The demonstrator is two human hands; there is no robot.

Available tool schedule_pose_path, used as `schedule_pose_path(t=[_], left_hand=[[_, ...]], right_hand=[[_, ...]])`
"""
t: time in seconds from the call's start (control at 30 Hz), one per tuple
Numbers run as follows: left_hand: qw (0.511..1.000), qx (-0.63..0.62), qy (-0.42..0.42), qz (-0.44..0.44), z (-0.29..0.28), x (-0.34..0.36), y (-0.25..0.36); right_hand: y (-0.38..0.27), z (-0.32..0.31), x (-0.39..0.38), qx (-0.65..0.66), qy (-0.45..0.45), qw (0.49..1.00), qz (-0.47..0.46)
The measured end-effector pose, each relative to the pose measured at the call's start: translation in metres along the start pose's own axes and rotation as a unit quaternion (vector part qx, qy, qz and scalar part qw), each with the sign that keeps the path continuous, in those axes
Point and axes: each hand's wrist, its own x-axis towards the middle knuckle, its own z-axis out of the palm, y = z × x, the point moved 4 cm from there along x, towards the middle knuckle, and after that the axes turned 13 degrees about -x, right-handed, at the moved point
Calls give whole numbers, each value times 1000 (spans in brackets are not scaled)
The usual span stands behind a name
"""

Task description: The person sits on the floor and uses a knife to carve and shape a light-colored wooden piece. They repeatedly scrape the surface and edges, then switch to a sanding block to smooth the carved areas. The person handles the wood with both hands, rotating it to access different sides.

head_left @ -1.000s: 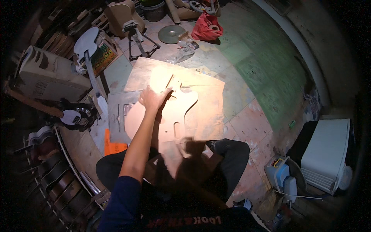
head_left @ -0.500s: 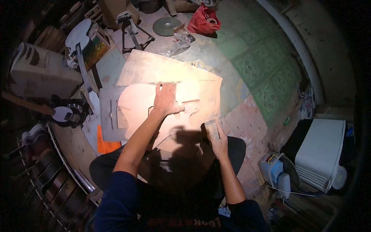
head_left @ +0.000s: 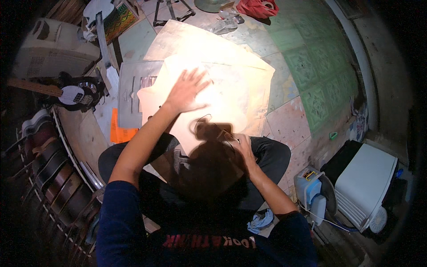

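My left hand [head_left: 187, 91] lies spread on a pale, brightly lit wooden guitar body [head_left: 153, 111], fingers apart. The body rests on pale boards [head_left: 253, 75] across my lap and the floor, over a grey slotted panel [head_left: 129, 111] at the left. My right hand [head_left: 244, 149] is closed round a small block [head_left: 232, 138] at the body's lower right edge, partly in shadow. A dark head-shaped shadow covers the near part of the body, hiding some of its outline.
A black guitar [head_left: 80, 95], another with a white body [head_left: 93, 15] and a curved rack of pieces [head_left: 53, 164] line the left. An orange sheet [head_left: 120, 129] lies beside the panel. At right stand a white appliance [head_left: 362, 182] and a plastic container [head_left: 307, 187]. A red bag [head_left: 255, 9] sits beyond the boards.
The guitar body has turned on the boards. Since half a second ago my left hand has spread out farther up, and my right hand has moved left with the block onto the body's edge.
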Motion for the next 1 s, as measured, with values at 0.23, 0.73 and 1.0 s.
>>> schedule_pose_path(t=[0.23, 0.73, 1.0], left_hand=[[988, 18, 93, -124, -20, -12, -15], [990, 5, 86, -110, -18, -10, -18], [990, -4, 79, -117, -13, -11, -20]], right_hand=[[-7, 21, -19, -44, 20, 999, 21], [-28, 49, 19, -136, 92, 983, 80], [-33, 44, 7, -151, 130, 977, 71]])
